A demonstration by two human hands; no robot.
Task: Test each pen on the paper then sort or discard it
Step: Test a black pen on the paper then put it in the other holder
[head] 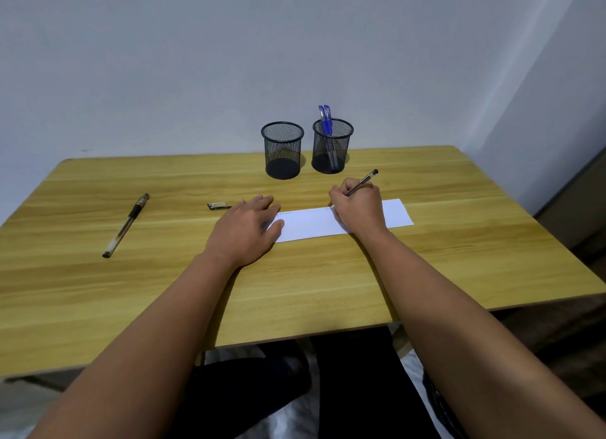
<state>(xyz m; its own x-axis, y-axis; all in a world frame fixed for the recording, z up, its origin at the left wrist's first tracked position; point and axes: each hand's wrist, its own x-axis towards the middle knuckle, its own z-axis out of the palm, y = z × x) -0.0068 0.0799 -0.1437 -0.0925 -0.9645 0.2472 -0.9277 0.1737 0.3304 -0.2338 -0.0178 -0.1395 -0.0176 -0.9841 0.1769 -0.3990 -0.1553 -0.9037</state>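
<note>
A pen [361,183] is gripped by the right hand [359,209] over the paper [311,222], held flat by the relaxed left hand [244,227]. Bare table [459,242] lies rightward. Faint scribbles are unreadable.

Bare forearms, no sleeves in sight.
Left hand [244,229] and right hand [359,209] carry no rings or watch; dark trousers below, apparently black.

A plain office-like desk corner: wooden desk [328,274] against bare white wall [229,61], with mesh pen cups [282,150].
</note>
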